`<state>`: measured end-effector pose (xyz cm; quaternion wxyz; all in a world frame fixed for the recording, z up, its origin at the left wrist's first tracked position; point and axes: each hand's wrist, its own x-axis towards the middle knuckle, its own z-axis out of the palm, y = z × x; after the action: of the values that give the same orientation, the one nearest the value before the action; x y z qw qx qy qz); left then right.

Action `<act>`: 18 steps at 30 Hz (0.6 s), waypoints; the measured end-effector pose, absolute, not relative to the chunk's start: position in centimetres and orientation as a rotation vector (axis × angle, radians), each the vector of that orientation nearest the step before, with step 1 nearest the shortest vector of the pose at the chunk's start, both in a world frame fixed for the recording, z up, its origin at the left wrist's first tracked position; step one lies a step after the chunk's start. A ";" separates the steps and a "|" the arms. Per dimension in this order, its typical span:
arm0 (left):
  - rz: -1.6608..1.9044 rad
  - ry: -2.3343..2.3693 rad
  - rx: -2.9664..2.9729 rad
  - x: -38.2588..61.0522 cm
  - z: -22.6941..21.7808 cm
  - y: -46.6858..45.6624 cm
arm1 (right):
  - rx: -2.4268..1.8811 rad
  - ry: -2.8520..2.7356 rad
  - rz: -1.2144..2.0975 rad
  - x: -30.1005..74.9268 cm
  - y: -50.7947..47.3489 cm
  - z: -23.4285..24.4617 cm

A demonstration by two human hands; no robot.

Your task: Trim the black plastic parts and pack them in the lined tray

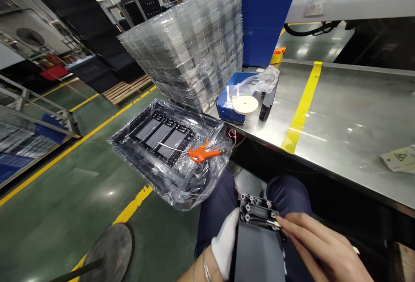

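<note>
Steel desk (337, 113) beyond both grips, black plastic case (257, 251) on the lap (288, 191), clamped in the gloved left grip (225, 243) to stay still, thin white swab (271, 222) pinched in the right grip (319, 247) just at the case.

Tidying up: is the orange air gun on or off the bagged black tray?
On it: the orange air gun lies with its metal nozzle across the clear plastic wrapping the black tray.

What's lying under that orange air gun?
The orange air gun rests on a clear plastic bag over a black tray holding dark rectangular panels; the spot directly beneath the gun stays hidden.
</note>
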<state>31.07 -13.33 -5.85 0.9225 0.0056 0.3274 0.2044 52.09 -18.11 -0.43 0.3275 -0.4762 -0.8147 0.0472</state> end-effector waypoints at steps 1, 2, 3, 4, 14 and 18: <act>0.413 0.672 0.008 30.8 -5.8 -13.3 | -1.263 -2.122 0.109 51.9 -18.2 -0.6; 0.407 0.672 0.005 30.7 -5.7 -13.3 | -1.281 -2.105 0.098 51.7 -18.3 -0.8; 0.401 0.672 0.003 30.6 -5.6 -13.3 | -1.297 -2.083 0.085 51.5 -18.4 -0.9; 0.395 0.672 0.001 30.7 -5.6 -13.3 | -1.306 -2.059 0.066 51.3 -18.5 -1.1; 0.360 0.678 -0.027 31.0 -5.5 -13.0 | -1.246 -2.071 0.153 52.2 -18.4 -1.2; 0.362 0.677 -0.039 30.8 -5.6 -12.9 | -1.296 -2.041 0.012 51.6 -18.9 -1.5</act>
<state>30.80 -12.85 -5.62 0.9271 -0.0190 0.3301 0.1766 51.64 -18.93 -1.49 0.3539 -0.5013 -0.7896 0.0048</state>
